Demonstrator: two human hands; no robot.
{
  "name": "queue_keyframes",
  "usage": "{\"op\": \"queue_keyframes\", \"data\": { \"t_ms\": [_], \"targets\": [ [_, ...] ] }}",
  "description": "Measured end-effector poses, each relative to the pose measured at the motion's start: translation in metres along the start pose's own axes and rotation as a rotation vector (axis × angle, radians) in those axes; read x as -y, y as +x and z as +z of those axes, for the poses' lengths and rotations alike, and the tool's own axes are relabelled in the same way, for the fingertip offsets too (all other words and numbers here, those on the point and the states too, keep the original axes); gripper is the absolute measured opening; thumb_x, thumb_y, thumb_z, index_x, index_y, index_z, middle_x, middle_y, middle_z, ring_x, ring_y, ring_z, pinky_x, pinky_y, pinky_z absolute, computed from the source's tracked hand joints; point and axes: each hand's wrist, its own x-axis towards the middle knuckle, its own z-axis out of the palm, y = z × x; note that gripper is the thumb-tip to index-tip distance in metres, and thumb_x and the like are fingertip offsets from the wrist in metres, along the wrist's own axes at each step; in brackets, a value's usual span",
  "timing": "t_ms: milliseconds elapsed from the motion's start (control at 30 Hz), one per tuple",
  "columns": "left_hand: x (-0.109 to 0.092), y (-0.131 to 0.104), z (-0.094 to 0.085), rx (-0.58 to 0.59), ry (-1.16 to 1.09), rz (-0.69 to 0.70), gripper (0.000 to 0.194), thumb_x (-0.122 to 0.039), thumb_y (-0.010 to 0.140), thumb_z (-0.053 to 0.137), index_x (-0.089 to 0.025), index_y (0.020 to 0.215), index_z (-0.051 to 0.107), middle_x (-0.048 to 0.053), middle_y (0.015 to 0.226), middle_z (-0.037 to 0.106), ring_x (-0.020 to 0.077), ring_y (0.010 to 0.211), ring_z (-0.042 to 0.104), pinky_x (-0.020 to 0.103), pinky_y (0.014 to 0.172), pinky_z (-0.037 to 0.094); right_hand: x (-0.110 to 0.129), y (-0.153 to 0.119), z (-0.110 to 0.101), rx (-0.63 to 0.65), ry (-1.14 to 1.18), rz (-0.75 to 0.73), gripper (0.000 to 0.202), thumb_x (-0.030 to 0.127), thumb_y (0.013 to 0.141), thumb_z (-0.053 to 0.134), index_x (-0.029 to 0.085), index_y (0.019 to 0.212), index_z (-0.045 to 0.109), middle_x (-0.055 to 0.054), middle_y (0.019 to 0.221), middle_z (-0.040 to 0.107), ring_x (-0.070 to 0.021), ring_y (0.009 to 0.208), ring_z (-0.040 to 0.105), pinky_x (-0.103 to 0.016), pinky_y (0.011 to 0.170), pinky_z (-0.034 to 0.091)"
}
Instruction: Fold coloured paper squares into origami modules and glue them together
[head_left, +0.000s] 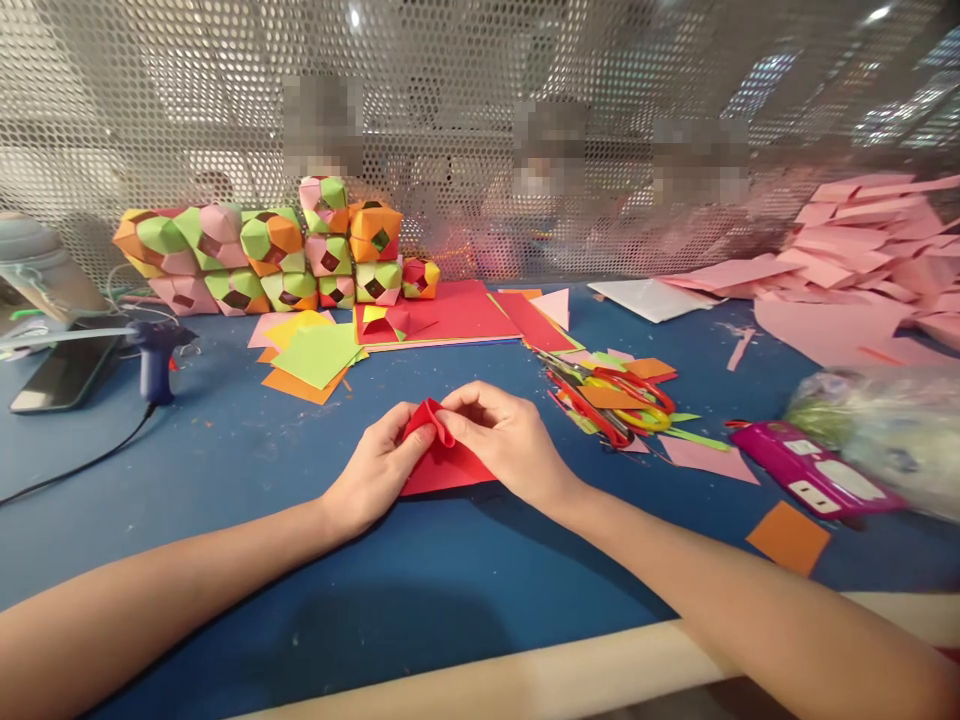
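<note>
Forearms (217, 560) angled inward, hands (371, 465) (517, 445) close — seemingly pinching red paper (446, 470)

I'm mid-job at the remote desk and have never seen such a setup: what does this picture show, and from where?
There is no machine here: these are a person's two bare hands, filmed by a camera worn on their head, looking forward and down. The left hand and right hand pinch a folded red paper sheet. On the blue tabletop are stacked multicoloured folded-paper balls, a blue glue gun, metal scissors with red handles and a pile of pink paper pieces.
</note>
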Motion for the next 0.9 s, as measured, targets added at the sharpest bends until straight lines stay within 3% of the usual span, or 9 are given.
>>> {"op": "queue_keyframes", "data": {
  "t_ms": [300,533,700,900],
  "targets": [
    [-0.002,-0.002,0.002,-0.008,-0.076,-0.046,0.025,-0.042,0.083,0.051,-0.017,0.082,0.054,-0.001,0.078,0.053,0.0122,0.070,0.047,0.023,0.063,0.041,0.007,-0.005,-0.002,0.064,-0.095,-0.086,0.014,0.033,0.084,0.053,0.020,0.082,0.056,-0.001,0.081,0.060,-0.0136,0.075,0.055,-0.025,0.070,0.045],
    [-0.002,-0.002,0.002,-0.029,-0.077,-0.086,0.023,-0.040,0.083,0.053,-0.017,0.082,0.054,-0.003,0.075,0.053,0.0110,0.067,0.047,0.021,0.060,0.040,0.001,-0.003,0.000,-0.029,-0.313,-0.284,0.005,0.017,0.081,0.050,0.021,0.079,0.052,-0.002,0.077,0.057,-0.0150,0.074,0.055,-0.028,0.072,0.045],
    [-0.003,-0.003,0.001,-0.048,-0.131,-0.082,0.023,-0.040,0.082,0.055,-0.018,0.090,0.057,-0.001,0.081,0.059,0.0124,0.071,0.053,0.022,0.063,0.042,-0.003,-0.002,-0.001,-0.015,-0.290,-0.243,0.005,0.017,0.080,0.050,0.020,0.078,0.053,-0.001,0.075,0.058,-0.0137,0.070,0.055,-0.026,0.067,0.045],
    [0.000,-0.001,-0.001,-0.072,-0.164,-0.136,0.024,-0.041,0.081,0.056,-0.017,0.080,0.057,-0.001,0.072,0.059,0.0112,0.064,0.052,0.021,0.057,0.041,-0.007,0.000,0.000,0.045,-0.178,-0.073,0.005,0.021,0.078,0.054,0.018,0.080,0.057,0.000,0.074,0.060,-0.0120,0.066,0.055,-0.023,0.063,0.046]
  ]
}}
